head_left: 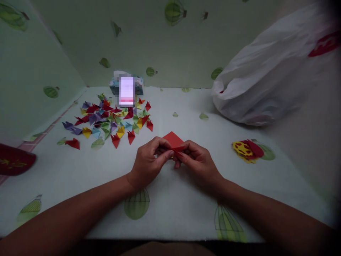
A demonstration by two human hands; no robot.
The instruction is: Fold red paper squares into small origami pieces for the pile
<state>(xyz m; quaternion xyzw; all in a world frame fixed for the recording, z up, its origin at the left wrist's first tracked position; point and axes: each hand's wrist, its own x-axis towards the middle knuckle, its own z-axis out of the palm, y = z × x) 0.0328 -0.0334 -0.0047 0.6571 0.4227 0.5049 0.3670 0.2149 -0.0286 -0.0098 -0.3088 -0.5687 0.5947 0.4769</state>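
A red sheet of origami paper (172, 139), partly folded, is held above the middle of the table. My left hand (153, 158) pinches its left and near edge between thumb and fingers. On the other side, my right hand (198, 160) grips the right part of the paper, its thumb close to the left one. The near folds are partly hidden by my fingers. Beyond my left hand lies a spread of small folded paper figures (106, 119) in red, yellow, green, blue and purple.
A phone (127, 90) with a lit screen leans on a tissue box (140, 85) at the back. A white plastic bag (255, 81) stands back right, near yellow and red cut-outs (246, 149). At the left edge is a dark red object (16, 159).
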